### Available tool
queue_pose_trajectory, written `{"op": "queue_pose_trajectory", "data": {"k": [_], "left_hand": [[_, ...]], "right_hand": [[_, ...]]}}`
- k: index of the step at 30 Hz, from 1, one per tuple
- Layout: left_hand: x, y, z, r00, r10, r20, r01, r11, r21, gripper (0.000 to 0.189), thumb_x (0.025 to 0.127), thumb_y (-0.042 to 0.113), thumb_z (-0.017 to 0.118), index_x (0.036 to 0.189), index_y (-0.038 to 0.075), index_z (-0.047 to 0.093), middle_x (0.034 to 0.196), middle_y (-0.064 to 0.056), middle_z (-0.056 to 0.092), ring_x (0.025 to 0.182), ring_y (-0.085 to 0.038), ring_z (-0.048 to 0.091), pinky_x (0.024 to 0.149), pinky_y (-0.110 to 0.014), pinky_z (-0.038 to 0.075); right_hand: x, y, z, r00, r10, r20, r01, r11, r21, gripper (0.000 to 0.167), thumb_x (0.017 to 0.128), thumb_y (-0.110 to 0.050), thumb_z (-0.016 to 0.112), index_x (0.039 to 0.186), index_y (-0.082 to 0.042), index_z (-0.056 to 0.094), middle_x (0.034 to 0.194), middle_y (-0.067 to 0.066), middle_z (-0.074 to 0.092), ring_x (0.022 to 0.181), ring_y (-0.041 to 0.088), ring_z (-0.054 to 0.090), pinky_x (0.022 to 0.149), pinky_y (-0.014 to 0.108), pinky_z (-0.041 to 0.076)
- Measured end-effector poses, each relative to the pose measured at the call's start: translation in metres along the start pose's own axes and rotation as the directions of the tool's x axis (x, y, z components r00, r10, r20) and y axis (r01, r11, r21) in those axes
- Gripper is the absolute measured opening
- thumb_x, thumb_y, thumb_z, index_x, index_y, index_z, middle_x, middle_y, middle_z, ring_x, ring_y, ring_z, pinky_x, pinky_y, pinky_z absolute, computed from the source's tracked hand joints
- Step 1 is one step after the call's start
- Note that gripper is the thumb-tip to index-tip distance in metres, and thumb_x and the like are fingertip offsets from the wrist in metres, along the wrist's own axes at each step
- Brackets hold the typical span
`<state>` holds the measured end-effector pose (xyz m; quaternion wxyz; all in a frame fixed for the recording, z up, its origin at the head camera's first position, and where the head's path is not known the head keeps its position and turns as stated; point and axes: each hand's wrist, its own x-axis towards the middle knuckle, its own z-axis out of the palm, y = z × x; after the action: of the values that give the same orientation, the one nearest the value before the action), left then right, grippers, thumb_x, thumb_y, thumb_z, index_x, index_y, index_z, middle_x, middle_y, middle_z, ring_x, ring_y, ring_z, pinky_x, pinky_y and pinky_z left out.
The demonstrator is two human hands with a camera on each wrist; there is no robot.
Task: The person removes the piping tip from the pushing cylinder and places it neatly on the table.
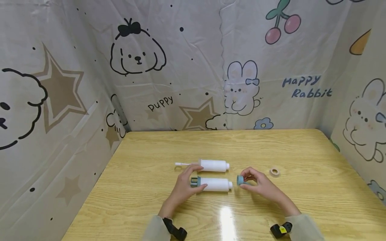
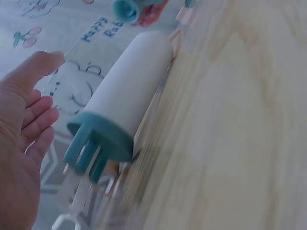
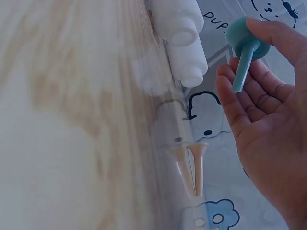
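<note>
Two white bottles lie on their sides, one behind the other. The near bottle point(image 1: 215, 184) has a teal end piece point(image 2: 103, 141) with several prongs at its left end. My left hand point(image 1: 184, 182) spans that end, thumb and fingers spread apart, and the left wrist view shows a gap between them and the bottle. Behind it, the far bottle point(image 1: 214, 165) has a beige end, with a thin white stick point(image 1: 182, 164) pointing left. Between thumb and fingers, my right hand point(image 1: 259, 180) pinches a teal cap point(image 3: 240, 36) with a narrow stem, just right of the near bottle's neck.
A small beige ring-shaped piece point(image 1: 274, 171) rests on the wooden table point(image 1: 144, 201), right of and behind my right hand. The patterned cloth point(image 1: 187, 77) hangs along the table's back and sides.
</note>
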<state>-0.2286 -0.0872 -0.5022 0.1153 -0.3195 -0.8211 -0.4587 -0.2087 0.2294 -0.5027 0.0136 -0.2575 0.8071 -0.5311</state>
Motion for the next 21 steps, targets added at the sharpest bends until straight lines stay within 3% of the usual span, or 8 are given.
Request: {"op": "queue_pose_trajectory", "data": {"k": [9,17,21], "left_hand": [[0.006,0.010,0.021,0.994,0.102,0.024,-0.103,0.994,0.045,0.054,0.076,0.016,0.084,0.122,0.004,0.059,0.121,-0.007,0.064,0.118,-0.024,0.061,0.100,-0.040,0.052],[0.008,0.019,0.032,0.988,0.107,0.107,-0.109,0.994,0.017,0.050,0.079,0.016,0.082,0.123,0.008,0.058,0.123,-0.007,0.063,0.117,-0.023,0.061,0.095,-0.037,0.054],[0.009,0.022,0.035,0.987,0.109,0.121,-0.112,0.994,0.019,0.049,0.081,0.018,0.081,0.124,0.011,0.058,0.124,-0.006,0.063,0.113,-0.023,0.062,0.089,-0.030,0.056]], "right_hand": [[0.007,-0.007,0.014,0.999,-0.033,0.003,0.033,0.999,-0.029,0.021,0.090,-0.008,0.068,0.108,-0.002,0.060,0.103,0.010,0.063,0.093,-0.001,0.060,0.085,0.025,0.055],[0.013,-0.014,0.028,0.998,-0.050,0.036,0.051,0.998,-0.025,0.020,0.090,-0.011,0.069,0.107,-0.004,0.061,0.101,0.010,0.065,0.092,0.000,0.060,0.084,0.029,0.056],[0.015,-0.016,0.032,0.996,-0.066,0.054,0.066,0.998,-0.010,0.019,0.091,-0.011,0.068,0.108,-0.005,0.062,0.100,0.009,0.066,0.092,0.001,0.061,0.084,0.029,0.056]]}}
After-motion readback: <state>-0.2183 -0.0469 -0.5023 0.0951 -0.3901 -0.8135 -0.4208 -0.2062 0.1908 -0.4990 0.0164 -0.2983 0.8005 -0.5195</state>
